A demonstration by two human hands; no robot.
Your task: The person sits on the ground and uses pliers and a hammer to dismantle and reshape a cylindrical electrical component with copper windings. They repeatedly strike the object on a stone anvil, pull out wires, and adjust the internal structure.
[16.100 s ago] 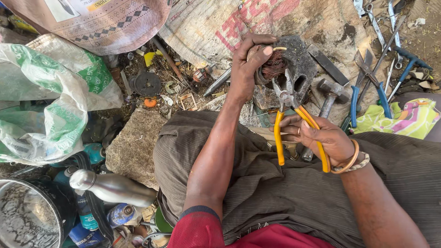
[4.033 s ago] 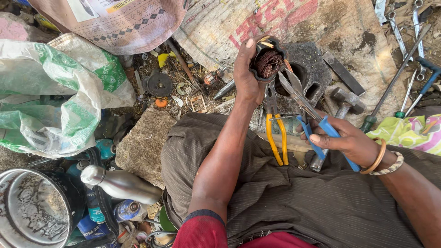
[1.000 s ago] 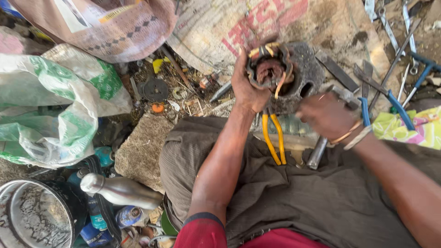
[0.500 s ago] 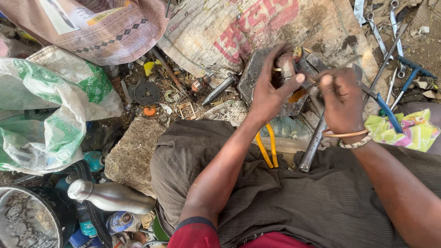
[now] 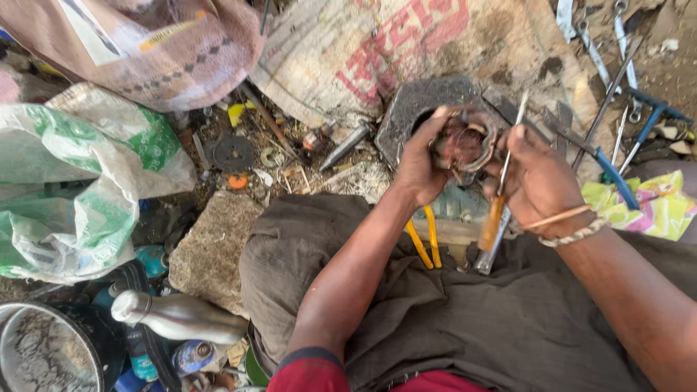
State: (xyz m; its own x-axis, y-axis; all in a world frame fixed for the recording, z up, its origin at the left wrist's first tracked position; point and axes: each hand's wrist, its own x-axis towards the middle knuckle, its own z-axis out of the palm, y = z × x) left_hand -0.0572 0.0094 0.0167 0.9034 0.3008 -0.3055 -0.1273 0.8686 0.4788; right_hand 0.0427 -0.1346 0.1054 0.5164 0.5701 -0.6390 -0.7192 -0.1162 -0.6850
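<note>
Your left hand (image 5: pixel 420 168) has a full grip wrapped round the side of that rusty round motor winding (image 5: pixel 463 143), holding it up just above your knees and the dark metal block (image 5: pixel 414 109) on the ground. Your right hand (image 5: pixel 536 178) is closed tight on a screwdriver (image 5: pixel 501 190) with a brownish handle, blade aimed up along the winding's edge.

Honest worry: the blade sits really close to your left fingers, so if it skids off the rusty metal while you're levering, it looks likely to go straight into them. The part being up in the air with nothing backing it doesn't help.

Can't make out where the tip actually lands, your hands cover it. The yellow-handled pliers (image 5: pixel 423 243) are half tucked under your left wrist, and the hammer (image 5: pixel 488 254) is mostly hidden behind your right hand.
</note>
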